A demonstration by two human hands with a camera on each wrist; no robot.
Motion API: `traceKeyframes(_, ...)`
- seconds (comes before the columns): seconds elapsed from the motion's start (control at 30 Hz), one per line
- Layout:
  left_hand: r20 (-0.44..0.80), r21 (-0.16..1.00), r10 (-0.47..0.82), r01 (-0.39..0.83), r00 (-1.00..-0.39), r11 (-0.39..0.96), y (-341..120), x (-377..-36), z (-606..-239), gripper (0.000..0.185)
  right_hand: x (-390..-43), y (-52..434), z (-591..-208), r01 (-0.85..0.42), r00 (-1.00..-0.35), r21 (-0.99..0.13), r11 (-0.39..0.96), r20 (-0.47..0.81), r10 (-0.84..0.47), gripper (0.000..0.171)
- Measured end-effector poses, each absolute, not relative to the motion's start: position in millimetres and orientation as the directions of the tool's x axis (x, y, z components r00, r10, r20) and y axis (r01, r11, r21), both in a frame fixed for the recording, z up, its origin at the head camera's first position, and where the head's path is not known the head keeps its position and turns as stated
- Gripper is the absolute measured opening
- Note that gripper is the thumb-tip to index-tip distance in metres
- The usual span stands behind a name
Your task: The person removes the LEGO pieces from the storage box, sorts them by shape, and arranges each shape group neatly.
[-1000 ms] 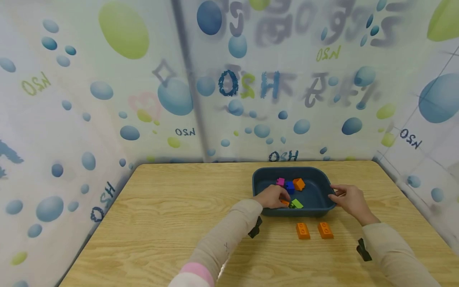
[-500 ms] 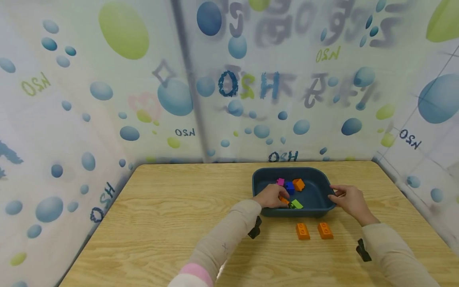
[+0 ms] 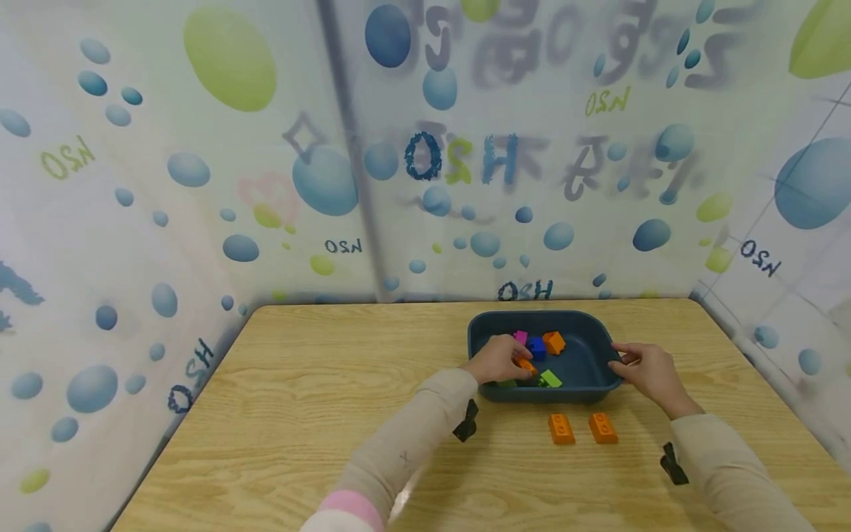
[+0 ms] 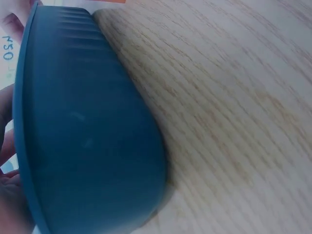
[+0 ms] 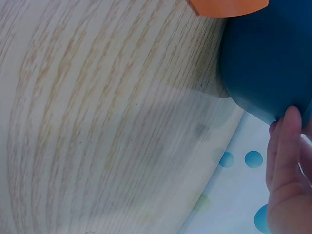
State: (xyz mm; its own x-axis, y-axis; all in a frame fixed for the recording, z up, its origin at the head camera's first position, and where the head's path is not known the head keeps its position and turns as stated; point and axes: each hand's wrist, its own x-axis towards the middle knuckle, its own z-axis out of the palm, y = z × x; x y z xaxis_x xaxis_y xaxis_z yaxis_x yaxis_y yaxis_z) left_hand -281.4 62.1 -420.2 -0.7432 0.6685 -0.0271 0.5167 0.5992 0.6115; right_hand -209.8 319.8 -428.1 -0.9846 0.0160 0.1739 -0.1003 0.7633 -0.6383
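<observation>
A dark blue plastic bin (image 3: 572, 394) stands on the table with building blocks inside. My left hand (image 3: 497, 360) reaches over its near left side and pinches an orange block (image 3: 527, 366). Just below those fingers, a green block (image 3: 507, 383) partly shows. Beside the hand lies a lime green block (image 3: 549, 378); farther back are a magenta block (image 3: 521, 338), a blue block (image 3: 537, 348) and another orange block (image 3: 554, 342). At the bin's right end, my right hand (image 3: 654, 373) grips the rim, its fingers (image 5: 291, 126) against the outer wall in the right wrist view.
Two orange blocks, one on the left (image 3: 561, 428) and one on the right (image 3: 603, 427), sit on the wooden table (image 3: 319, 399) in front of the bin. A patterned curtain (image 3: 425, 244) closes off the back and sides.
My left hand has risen slightly and shifted a little left, lifting the orange block and uncovering a green block beneath. The right hand and the bin stay in place.
</observation>
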Motion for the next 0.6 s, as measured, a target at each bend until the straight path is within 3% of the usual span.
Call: traceKeyframes(0.6,0.068,0.638,0.683,0.558,-0.727,0.531,50,-268,-402,0.031,-209,318,-427,-0.089,-0.986,-0.645,0.759,0.163,0.022,0.040)
